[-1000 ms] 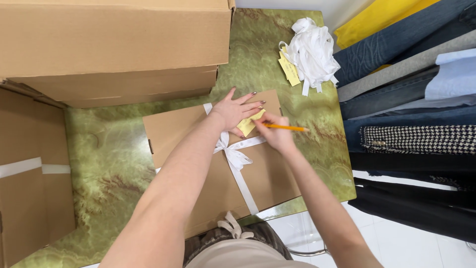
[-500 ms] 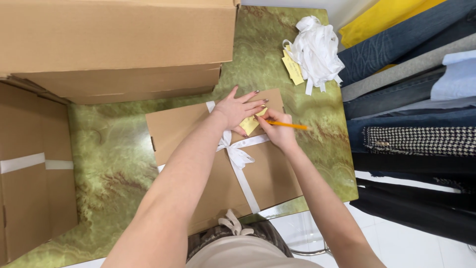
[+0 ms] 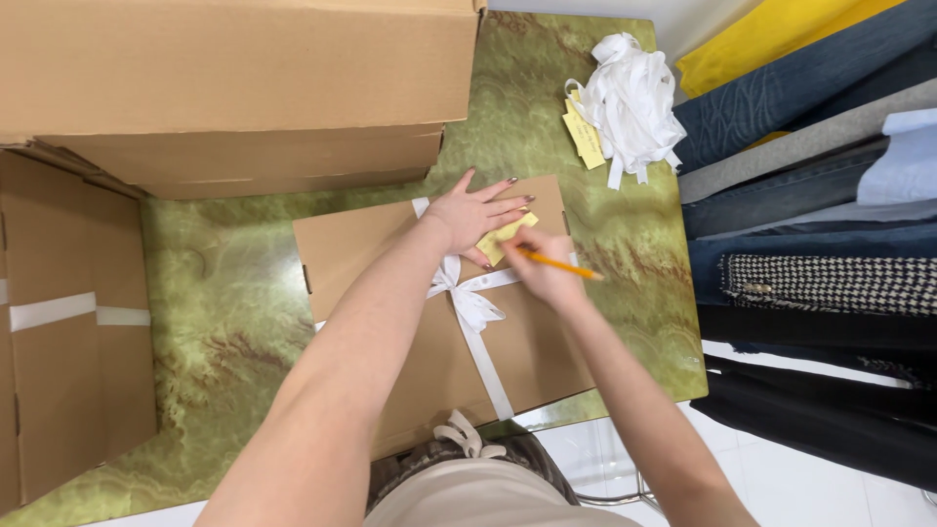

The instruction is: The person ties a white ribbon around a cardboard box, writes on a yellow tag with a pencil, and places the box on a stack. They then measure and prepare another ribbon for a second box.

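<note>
A flat brown box lies on the green table, tied with a white ribbon and bow. A small yellow note sits on top of it (partly under a hand). A big brown box stands behind it. Another brown box with a white tape strip is at the left. More yellow tags lie near the far edge.

This looks like the packing corner of a clothes shop. Big brown cardboard boxes stand on a green marble-look bench. Folded jeans and other clothes lie stacked on the right. A heap of white ribbon and yellow paper tags waits near a flat brown box tied with a white bow.
</note>
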